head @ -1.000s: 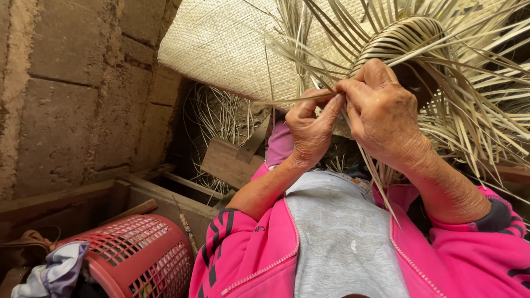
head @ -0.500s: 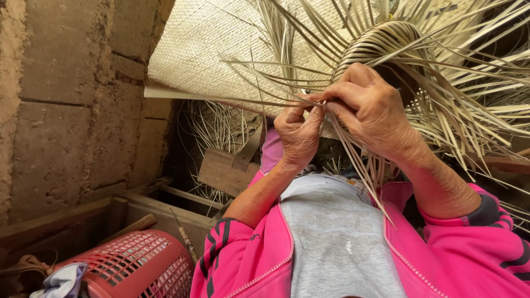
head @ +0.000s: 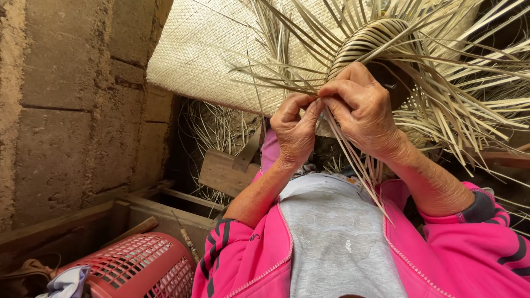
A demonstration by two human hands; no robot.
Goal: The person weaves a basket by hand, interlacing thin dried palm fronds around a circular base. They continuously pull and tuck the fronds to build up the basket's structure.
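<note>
My left hand [head: 295,129] and my right hand [head: 361,110] meet at the edge of a half-woven piece of pale palm strips [head: 375,41], with its loose ends fanning out all round. Both hands pinch thin strips [head: 353,157] between thumb and fingers; some strips trail down over my grey shirt and pink jacket. A finished woven mat [head: 215,49] lies flat behind the work, upper left.
A rough block wall [head: 72,99] stands on the left. A red plastic basket [head: 138,267] with cloth in it sits at lower left, beside wooden planks [head: 165,212] and a wooden block [head: 223,171]. Loose straw lies in the dark gap below the mat.
The view has shifted, so my hands and the weaving sit more to the right and the basket lower. My fingers have kept working the strips together at the same spot.
</note>
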